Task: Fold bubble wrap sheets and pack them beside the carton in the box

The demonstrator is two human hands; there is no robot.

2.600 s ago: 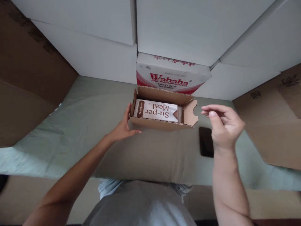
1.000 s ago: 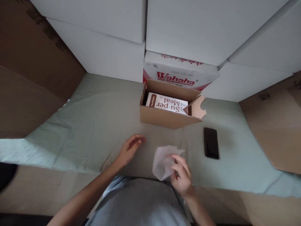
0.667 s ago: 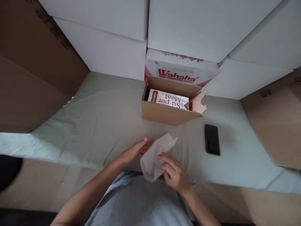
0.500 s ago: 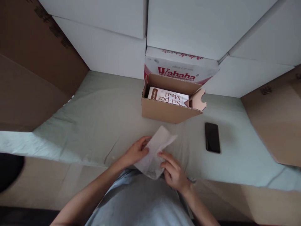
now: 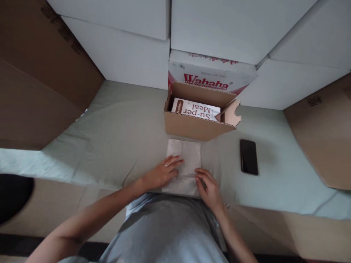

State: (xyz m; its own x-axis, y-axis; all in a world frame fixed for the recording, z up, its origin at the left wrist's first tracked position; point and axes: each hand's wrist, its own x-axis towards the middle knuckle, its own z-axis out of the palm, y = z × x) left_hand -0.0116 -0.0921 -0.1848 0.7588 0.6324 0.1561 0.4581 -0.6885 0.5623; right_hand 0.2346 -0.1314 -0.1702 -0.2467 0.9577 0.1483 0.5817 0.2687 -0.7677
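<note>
A whitish, translucent sheet that looks like bubble wrap [image 5: 189,153] lies flat on the green cloth, close to my body. Across its left part rests my left hand [image 5: 163,173], fingers stretched out, a ring on one of them. At the right edge of the sheet, my right hand [image 5: 208,188] has its thumb and forefinger drawn together on the border. Just beyond the sheet stands an open brown cardboard box [image 5: 197,126]. Inside it sits a white carton [image 5: 196,109] printed "Su-per Meal", upside down from here.
A black phone [image 5: 249,157] lies right of the box. Behind stands a white and red Wahaba-like printed carton [image 5: 208,69] under stacked white boxes [image 5: 241,29]. Large brown boxes flank the left [image 5: 41,91] and right [image 5: 323,135]. The green cloth [image 5: 117,128] ends near my body.
The sheet was held up tilted and crumpled between both hands; now it lies flat on the cloth. My left hand has gone from gripping it to resting on it with fingers stretched.
</note>
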